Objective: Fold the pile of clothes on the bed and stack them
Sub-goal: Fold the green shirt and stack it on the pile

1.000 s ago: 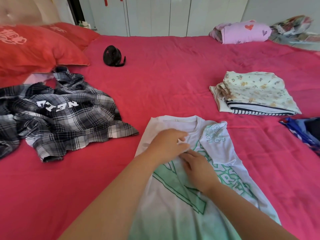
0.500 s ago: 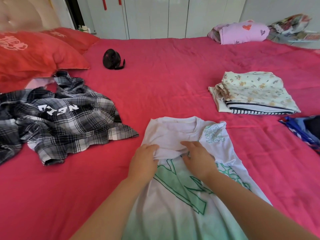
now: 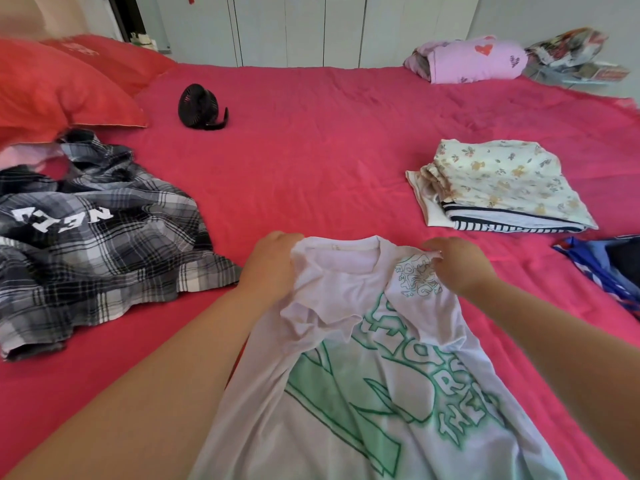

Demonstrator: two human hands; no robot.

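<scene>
bed [image 3: 329, 161]: pink-red sheet, creased; near and side edges run out of frame.
white T-shirt [image 3: 381, 393]: task item, on the bed straight ahead, collar at the far end. Green print on the front, partly legible. Hem cut off by the bottom edge; fabric bunched below the collar on the left.
plaid shirt [image 3: 104, 244]: black-and-white, unfolded heap on the bed to the left; white letters upside down; left part cut off.
pillows [image 3: 52, 91]: red, far left, blurred at the frame edge.
folded stack [image 3: 498, 188]: right of centre, well apart from the T-shirt. Floral piece on top, striped piece under it; count of lower layers cannot be told.
pink bundle [image 3: 474, 60]: far right edge of the bed, heart print.
blue garment [image 3: 606, 268]: right edge, mostly out of frame.
left hand [image 3: 273, 261]: fingers clamped on the T-shirt's left shoulder; fingertips hidden under cloth.
right hand [image 3: 457, 265]: fingers curled, pinching the right shoulder seam.
black fan [image 3: 201, 107]: small, near the pillows.
</scene>
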